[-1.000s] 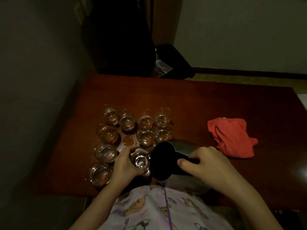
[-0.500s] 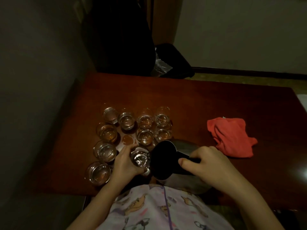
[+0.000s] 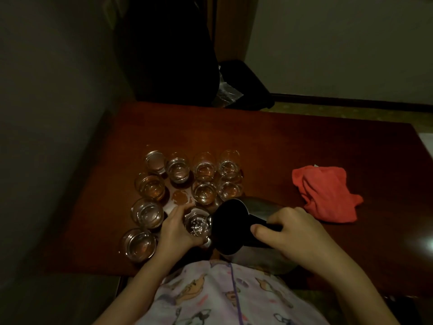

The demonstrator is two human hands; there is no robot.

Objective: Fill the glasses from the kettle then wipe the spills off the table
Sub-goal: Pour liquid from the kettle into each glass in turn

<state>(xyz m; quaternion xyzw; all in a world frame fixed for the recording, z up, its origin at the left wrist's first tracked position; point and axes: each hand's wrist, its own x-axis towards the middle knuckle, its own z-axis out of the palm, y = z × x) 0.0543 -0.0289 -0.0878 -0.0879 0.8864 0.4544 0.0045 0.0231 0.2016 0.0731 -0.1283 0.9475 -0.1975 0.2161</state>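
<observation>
Change: hardly anything has moved since the earlier frames; both hands keep their holds and the kettle stays tipped at the same glass.
Head view, left hand (image 3: 174,231): fingers curled round the held glass (image 3: 197,224), gripping it from the left side just above the near table edge.
Head view, right hand (image 3: 296,233): closed round the kettle's dark handle, thumb laid along the top.
Kettle (image 3: 236,227): steel body tilted left, its dark lid facing the camera, spout touching or just at the held glass's rim; which, I cannot tell.
Held glass: water glitters inside it.
Other glasses (image 3: 203,171): ten stand in a cluster on the table (image 3: 281,146), beyond and left of the hands, most holding liquid.
Spill (image 3: 180,197): small wet patch among the glasses, just beyond the left hand.
Cloth (image 3: 326,193): red, crumpled, right of the kettle, near the right hand but apart from it.
</observation>
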